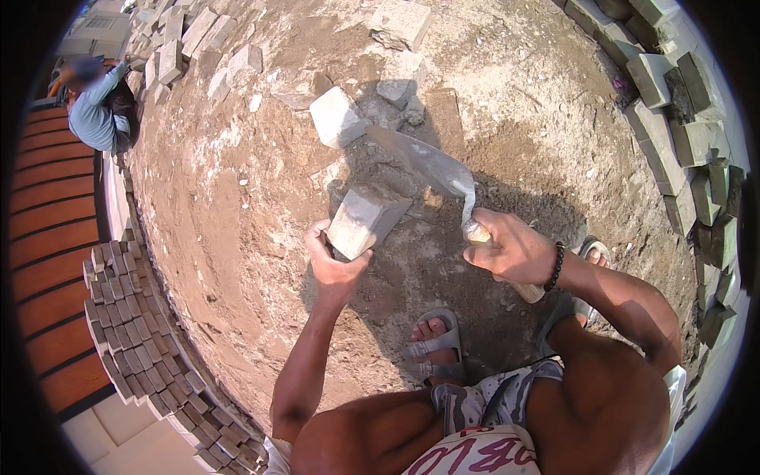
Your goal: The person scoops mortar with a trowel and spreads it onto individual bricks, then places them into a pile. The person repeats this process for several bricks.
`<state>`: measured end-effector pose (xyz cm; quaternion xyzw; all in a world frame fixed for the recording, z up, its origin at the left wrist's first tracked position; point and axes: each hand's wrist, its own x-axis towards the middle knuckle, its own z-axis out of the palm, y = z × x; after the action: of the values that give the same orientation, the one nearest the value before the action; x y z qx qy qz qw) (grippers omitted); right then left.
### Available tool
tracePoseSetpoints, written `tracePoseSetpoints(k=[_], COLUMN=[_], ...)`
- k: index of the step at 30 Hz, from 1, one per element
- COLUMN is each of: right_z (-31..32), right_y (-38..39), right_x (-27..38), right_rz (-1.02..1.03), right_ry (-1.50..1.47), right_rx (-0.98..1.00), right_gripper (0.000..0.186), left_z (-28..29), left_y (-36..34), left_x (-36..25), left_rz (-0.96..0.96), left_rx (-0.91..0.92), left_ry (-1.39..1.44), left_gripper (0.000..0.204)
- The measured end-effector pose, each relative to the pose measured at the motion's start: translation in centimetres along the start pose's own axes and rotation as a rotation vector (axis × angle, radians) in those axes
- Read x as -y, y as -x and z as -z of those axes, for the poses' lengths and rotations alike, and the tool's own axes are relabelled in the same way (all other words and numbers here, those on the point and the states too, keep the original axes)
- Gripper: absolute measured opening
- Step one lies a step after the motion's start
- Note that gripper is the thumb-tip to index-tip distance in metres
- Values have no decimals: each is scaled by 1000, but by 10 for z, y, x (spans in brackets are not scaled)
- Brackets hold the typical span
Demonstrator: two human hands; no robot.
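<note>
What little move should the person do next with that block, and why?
Maybe bring the long blade gently to the far end of the block, to scrape it. That end looks brownish, perhaps dirty; the left grip holds the block, and the right grip has the blade close by.

Patterned shorts, grey sandals, dark bracelet

The right wrist is ringed by a bracelet [557, 267] of dark round beads; the right hand [514, 247] and left hand [336, 267] are bare. Shorts [507, 392] patterned in grey and white are worn. A pale shirt [507, 441] is printed with large maroon lettering. The left foot is shod in a grey sandal [436, 346] with broad straps, the toes left uncovered. The right sandal [564, 307], also grey, is partly hidden. Pale cloth [675, 412] is seen beside the right thigh.
</note>
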<state>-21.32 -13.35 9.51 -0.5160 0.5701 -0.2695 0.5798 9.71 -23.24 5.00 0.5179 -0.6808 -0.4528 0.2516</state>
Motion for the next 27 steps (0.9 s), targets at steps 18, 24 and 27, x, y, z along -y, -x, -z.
tracePoseSetpoints(k=[18, 24, 27], right_z=[-73, -60, -80], right_y=[-11, 2, 13], right_x=[-62, -19, -12], right_rz=[-96, -63, -40], right_ry=[345, 183, 150], right_rx=[59, 74, 185], right_gripper=[37, 41, 41], left_z=[-10, -4, -8], left_y=[22, 23, 23], left_x=[-2, 3, 2], left_rz=[14, -19, -10], left_rx=[4, 2, -3], left_ry=[-514, -527, -588], left_gripper=[81, 78, 77])
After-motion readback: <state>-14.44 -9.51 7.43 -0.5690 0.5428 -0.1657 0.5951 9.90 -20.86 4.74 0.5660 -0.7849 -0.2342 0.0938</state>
